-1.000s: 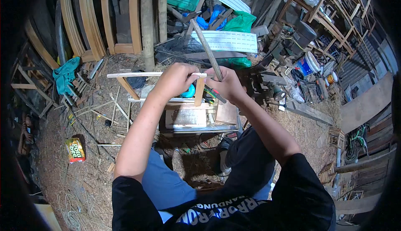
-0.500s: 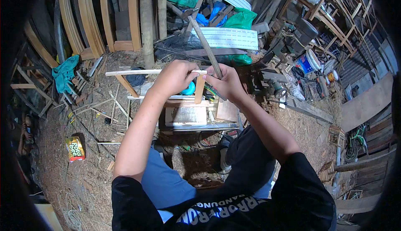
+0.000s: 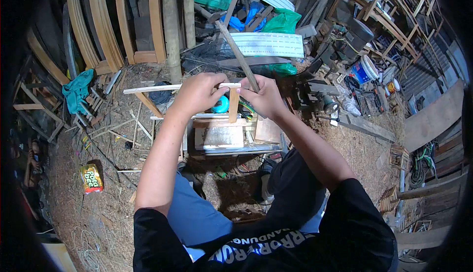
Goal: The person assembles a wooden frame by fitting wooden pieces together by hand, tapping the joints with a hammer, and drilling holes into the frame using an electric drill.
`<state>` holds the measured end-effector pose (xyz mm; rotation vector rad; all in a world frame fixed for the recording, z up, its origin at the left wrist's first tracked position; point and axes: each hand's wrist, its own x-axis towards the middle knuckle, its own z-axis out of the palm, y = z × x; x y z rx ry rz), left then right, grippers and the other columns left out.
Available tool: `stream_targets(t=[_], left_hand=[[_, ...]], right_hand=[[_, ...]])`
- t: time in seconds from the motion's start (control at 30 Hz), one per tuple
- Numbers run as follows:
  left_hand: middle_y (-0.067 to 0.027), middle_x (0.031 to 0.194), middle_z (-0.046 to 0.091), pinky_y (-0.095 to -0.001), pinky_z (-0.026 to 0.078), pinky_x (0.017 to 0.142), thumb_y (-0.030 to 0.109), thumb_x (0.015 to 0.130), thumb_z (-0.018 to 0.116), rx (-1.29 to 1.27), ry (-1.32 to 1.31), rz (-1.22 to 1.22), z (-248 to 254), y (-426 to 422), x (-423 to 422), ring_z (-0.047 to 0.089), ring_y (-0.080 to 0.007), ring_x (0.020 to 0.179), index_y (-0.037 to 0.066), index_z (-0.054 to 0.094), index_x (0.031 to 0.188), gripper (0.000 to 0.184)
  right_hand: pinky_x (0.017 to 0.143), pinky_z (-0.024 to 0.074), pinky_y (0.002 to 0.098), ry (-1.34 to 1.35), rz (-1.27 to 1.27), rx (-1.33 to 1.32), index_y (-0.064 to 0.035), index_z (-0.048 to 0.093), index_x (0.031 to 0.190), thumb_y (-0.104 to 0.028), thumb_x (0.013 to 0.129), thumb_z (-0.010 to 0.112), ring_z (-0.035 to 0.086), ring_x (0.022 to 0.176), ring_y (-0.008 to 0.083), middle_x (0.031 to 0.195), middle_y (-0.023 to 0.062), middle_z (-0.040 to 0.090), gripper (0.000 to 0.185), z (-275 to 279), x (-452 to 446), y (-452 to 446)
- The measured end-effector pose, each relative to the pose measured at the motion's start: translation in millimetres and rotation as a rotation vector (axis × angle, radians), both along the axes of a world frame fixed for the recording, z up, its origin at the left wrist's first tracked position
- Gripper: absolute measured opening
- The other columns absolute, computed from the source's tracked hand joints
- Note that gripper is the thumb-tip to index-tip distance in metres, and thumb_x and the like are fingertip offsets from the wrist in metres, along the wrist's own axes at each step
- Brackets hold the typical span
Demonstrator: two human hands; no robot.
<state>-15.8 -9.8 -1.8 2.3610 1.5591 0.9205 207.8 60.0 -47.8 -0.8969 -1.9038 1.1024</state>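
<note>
My left hand (image 3: pixel 199 94) is closed round a thin pale wooden strip (image 3: pixel 152 89), near the strip's right end. Under that end stands a short upright wooden piece (image 3: pixel 234 107); a second leg (image 3: pixel 149 104) slants down from the strip's left part. My right hand (image 3: pixel 263 96) holds a long grey stick (image 3: pixel 235 50) that slants up and to the left, and its thumb is at the top of the short upright piece. Just behind the upright, a round turquoise object (image 3: pixel 221 104) shows between my hands. Below them is a low wooden work surface (image 3: pixel 266 130).
A yellow-green snack packet (image 3: pixel 91 179) lies on the shavings-covered floor at left. A teal cloth (image 3: pixel 77 91) hangs by leaning timber. At right are a white-and-blue bucket (image 3: pixel 365 70), a long beam (image 3: pixel 367 127) and piled wood. A white perforated panel (image 3: pixel 263 44) lies beyond my hands.
The top of the grey stick has shifted slightly to the left. My left hand has moved a little left along the strip. Both hands keep their hold.
</note>
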Motion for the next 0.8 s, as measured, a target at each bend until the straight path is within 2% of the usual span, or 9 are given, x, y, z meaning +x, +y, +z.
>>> stream_targets(t=[0.23,0.33,0.43,0.53,0.63,0.73,0.8], left_hand=[[-0.015,0.091,0.073,-0.0498,0.054,0.074,0.025,0.095,0.07,0.05,0.0,-0.021,-8,5,1,0.07,-0.0389,0.088,0.009,0.073,0.1,0.017],[-0.0152,0.092,0.072,-0.0489,0.054,0.073,0.023,0.093,0.072,-0.016,-0.017,0.019,5,0,6,0.07,-0.0386,0.088,0.007,0.073,0.1,0.017],[-0.0157,0.093,0.072,-0.0481,0.054,0.074,0.022,0.092,0.073,-0.044,-0.031,-0.005,2,4,4,0.07,-0.0387,0.087,0.005,0.074,0.099,0.018],[-0.017,0.086,0.068,-0.041,0.051,0.067,0.02,0.093,0.075,0.005,-0.068,-0.035,-3,5,4,0.066,-0.0335,0.076,-0.001,0.072,0.099,0.022],[-0.0179,0.088,0.07,-0.0409,0.051,0.066,0.02,0.092,0.075,0.016,-0.053,-0.036,-2,5,5,0.067,-0.0341,0.075,-0.001,0.073,0.101,0.022],[-0.0177,0.092,0.074,-0.049,0.055,0.076,0.022,0.089,0.076,-0.027,-0.063,0.031,-1,4,9,0.071,-0.0399,0.087,0.005,0.076,0.098,0.019],[-0.018,0.091,0.074,-0.0489,0.055,0.076,0.023,0.089,0.076,-0.019,-0.063,0.026,-1,4,9,0.071,-0.0399,0.087,0.005,0.076,0.097,0.019]], right_hand=[[0.064,0.0433,0.0226,0.005,0.025,-0.059,-0.0009,0.07,0.101,-0.01,0.092,0.081,0.052,0.072,0.0022,0.078,-0.0063,0.062,0.017,9,3,-4],[0.065,0.0438,0.0228,0.036,0.047,-0.064,-0.0007,0.07,0.101,-0.01,0.091,0.081,0.052,0.073,0.0024,0.078,-0.0061,0.061,0.018,-1,2,3],[0.059,0.0394,0.0251,0.035,0.044,-0.048,-0.0004,0.07,0.1,-0.013,0.09,0.081,0.051,0.068,0.0042,0.075,-0.0048,0.061,0.02,1,3,1],[0.065,0.045,0.0231,0.015,0.048,-0.064,-0.0005,0.07,0.101,-0.011,0.091,0.082,0.053,0.073,0.0026,0.077,-0.0064,0.061,0.019,5,5,-1],[0.064,0.0443,0.0233,-0.027,0.032,-0.056,-0.0006,0.07,0.101,-0.011,0.091,0.082,0.053,0.072,0.0028,0.077,-0.0066,0.06,0.019,7,6,-2],[0.059,0.0405,0.0256,-0.032,0.018,-0.03,-0.0021,0.072,0.103,-0.016,0.089,0.083,0.052,0.068,0.0048,0.075,-0.0039,0.061,0.023,2,7,2],[0.06,0.0415,0.0258,-0.032,0.021,-0.052,-0.0022,0.072,0.103,-0.017,0.089,0.083,0.053,0.068,0.005,0.075,-0.0035,0.062,0.023,0,8,3]])
